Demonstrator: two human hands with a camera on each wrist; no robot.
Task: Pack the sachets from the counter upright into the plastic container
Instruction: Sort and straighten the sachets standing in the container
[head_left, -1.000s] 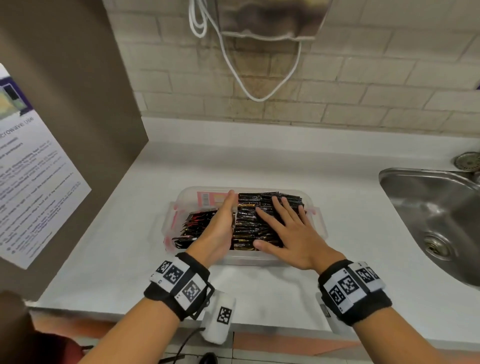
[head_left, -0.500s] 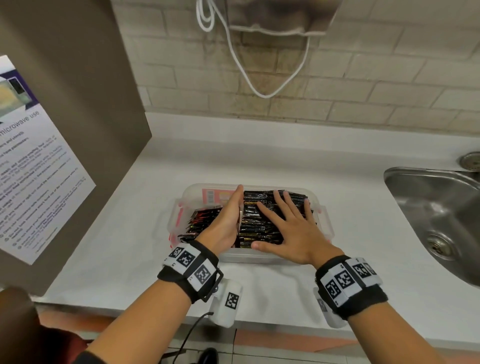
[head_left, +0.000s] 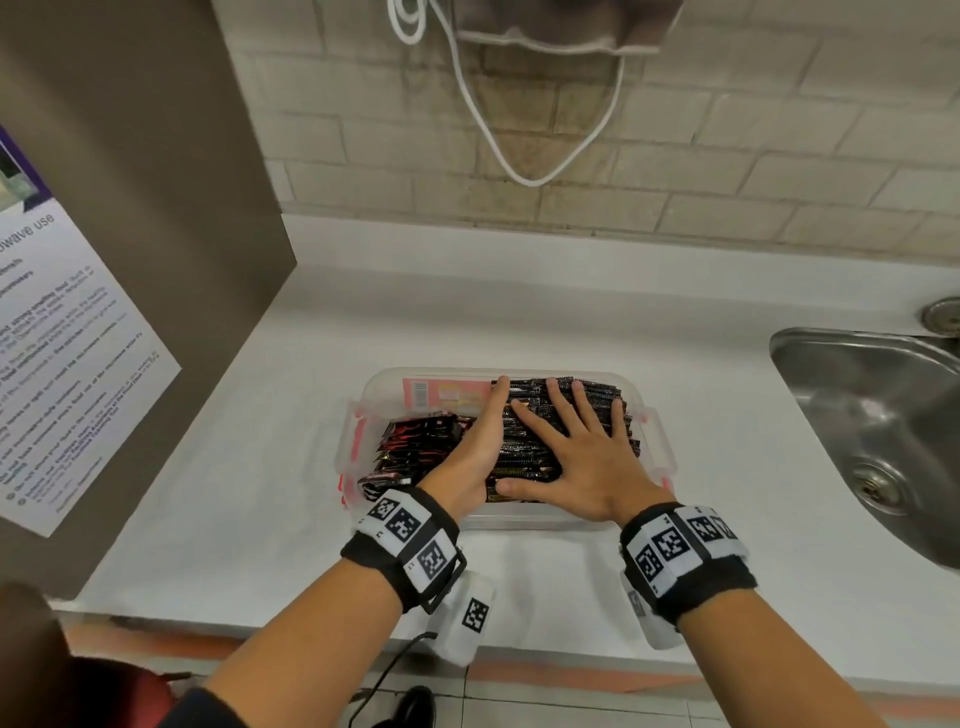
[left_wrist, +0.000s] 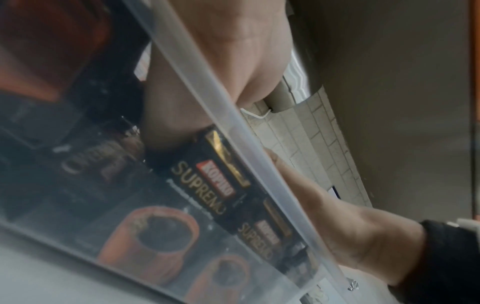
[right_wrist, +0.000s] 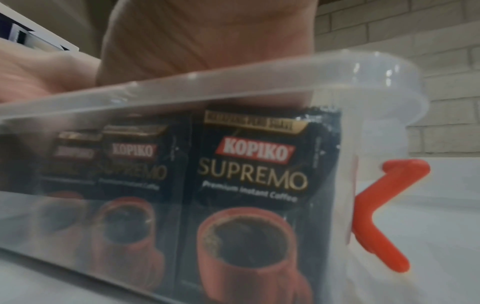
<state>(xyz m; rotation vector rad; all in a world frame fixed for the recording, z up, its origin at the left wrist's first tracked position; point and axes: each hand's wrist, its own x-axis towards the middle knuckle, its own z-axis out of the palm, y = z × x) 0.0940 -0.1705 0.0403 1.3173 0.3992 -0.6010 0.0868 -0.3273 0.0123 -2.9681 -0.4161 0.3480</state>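
Note:
A clear plastic container (head_left: 655, 431) with red side clips sits on the white counter. Black coffee sachets (head_left: 524, 457) stand upright in a dense row filling its right part; their printed faces (right_wrist: 249, 185) show through the front wall. My right hand (head_left: 576, 447) lies flat on top of that row, fingers spread. My left hand (head_left: 475, 447) stands on edge with straight fingers against the row's left side. Several red-and-black sachets (head_left: 415, 439) lie slanted in the left part. In the left wrist view the container rim (left_wrist: 233, 115) crosses my palm.
A steel sink (head_left: 878, 426) is set into the counter at the right. A brown panel with a printed notice (head_left: 57, 364) walls off the left. A white cord (head_left: 519, 130) hangs on the brick wall behind. White counter (head_left: 519, 312) lies behind the container.
Both hands stay on the sachet row; the right hand has spread and shifted slightly right across the top. The head view has tipped a little lower and closer.

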